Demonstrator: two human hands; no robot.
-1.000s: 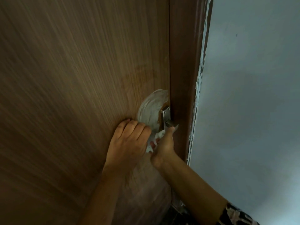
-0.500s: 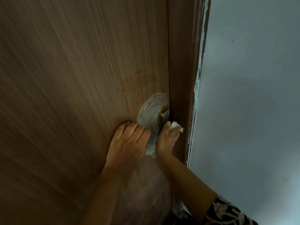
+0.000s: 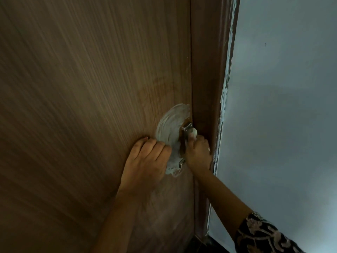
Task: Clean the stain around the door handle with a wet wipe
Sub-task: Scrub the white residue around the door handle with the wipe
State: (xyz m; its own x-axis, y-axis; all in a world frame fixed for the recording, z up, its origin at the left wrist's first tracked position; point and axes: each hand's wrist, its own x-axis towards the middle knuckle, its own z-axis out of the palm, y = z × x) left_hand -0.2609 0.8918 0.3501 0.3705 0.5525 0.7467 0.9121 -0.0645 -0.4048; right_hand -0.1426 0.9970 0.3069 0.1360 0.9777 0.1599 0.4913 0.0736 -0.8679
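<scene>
A whitish smeared stain point(image 3: 171, 125) curves in a crescent on the brown wooden door point(image 3: 91, 88), left of the metal door handle point(image 3: 186, 141). My right hand point(image 3: 197, 154) is closed on a small white wet wipe point(image 3: 193, 132), which pokes out above my thumb beside the top of the handle, at the door's edge. My left hand point(image 3: 147, 161) lies flat against the door, fingers together, its fingertips touching the stain's lower left edge. My hands hide the lower part of the stain and part of the handle.
The brown door frame point(image 3: 207, 88) runs down right of the handle. Beyond it is a pale grey-blue wall point(image 3: 282, 125) with chipped paint along the frame's edge. A dark floor strip point(image 3: 206, 243) shows at the bottom.
My right hand has moved up and to the right with the wipe, from below the handle to beside its top. My left hand has stayed pressed on the door.
</scene>
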